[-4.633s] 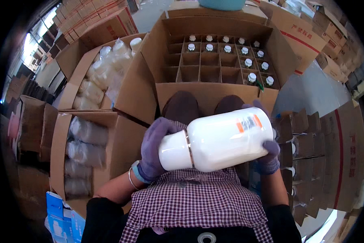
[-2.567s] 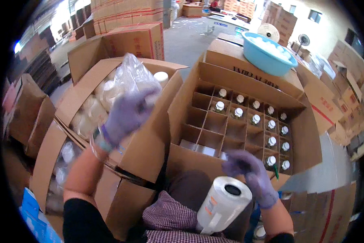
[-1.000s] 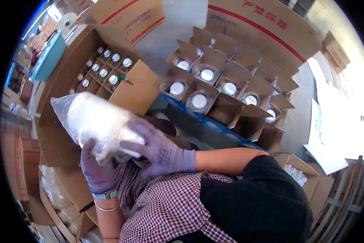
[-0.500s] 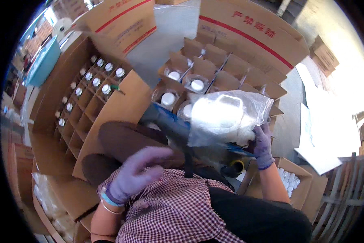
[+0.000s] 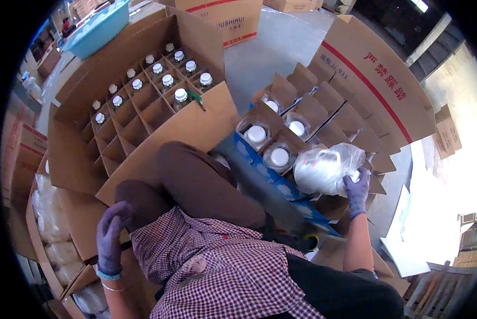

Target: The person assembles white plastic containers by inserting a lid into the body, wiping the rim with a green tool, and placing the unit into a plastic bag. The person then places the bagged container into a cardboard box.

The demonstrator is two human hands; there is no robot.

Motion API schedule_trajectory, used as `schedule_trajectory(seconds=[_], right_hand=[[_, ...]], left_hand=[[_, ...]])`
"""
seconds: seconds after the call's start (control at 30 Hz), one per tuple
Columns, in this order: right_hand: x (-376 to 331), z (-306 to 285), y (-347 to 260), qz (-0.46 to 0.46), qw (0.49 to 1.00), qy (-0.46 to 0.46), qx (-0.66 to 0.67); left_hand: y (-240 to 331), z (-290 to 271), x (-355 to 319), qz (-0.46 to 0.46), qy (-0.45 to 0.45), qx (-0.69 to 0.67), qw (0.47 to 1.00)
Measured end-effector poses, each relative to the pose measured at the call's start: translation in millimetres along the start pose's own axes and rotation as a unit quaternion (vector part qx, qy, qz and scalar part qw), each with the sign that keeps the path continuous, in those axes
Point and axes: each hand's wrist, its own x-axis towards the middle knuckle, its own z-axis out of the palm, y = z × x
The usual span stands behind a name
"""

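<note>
My right hand [image 5: 357, 186], in a purple-grey glove, grips one end of a white jug [image 5: 323, 169] wrapped in clear plastic. The jug lies tilted over the near compartments of a blue-sided carton [image 5: 265, 174] with cardboard dividers. Several white-capped containers in clear bags, one with a white cap [image 5: 256, 134], stand in its left compartments. My left hand [image 5: 111, 236], gloved alike, hangs by my left thigh with loosely bent fingers and nothing visible in it. Above it is a divided carton [image 5: 180, 146] with several white-capped bottles [image 5: 181, 97], and a green item beside one.
A light-blue basin [image 5: 98, 31] sits at the far left. Plastic-wrapped goods [image 5: 52, 212] fill a box at the lower left. White sheets [image 5: 416, 234] lie on the right. Raised carton flaps [image 5: 371, 80] stand behind the blue-sided carton.
My left hand has moved left and down, from in front of my shirt to beside my thigh. The right hand has brought the wrapped jug slightly right, over the near compartments. The view has shifted.
</note>
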Motion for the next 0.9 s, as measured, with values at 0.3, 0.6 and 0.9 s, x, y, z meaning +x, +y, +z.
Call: schedule_trajectory(seconds=[0.3, 0.6, 0.9], right_hand=[[-58.4, 91.8, -62.4, -0.142, 0.966, -0.016, -0.217], [-15.3, 252.1, -94.5, -0.128, 0.908, -0.388, -0.09], [42.1, 240.7, -156.5, -0.09, 0.902, -0.405, -0.121]], left_hand=[[-20.7, -56.1, -18.4, -0.043, 0.151, -0.051, 0.986], [-2.2, -182.4, -10.5, 0.083, 0.218, 0.245, 0.941], [-151.8, -392.7, 161.7, -0.256, 0.305, 0.013, 0.917]])
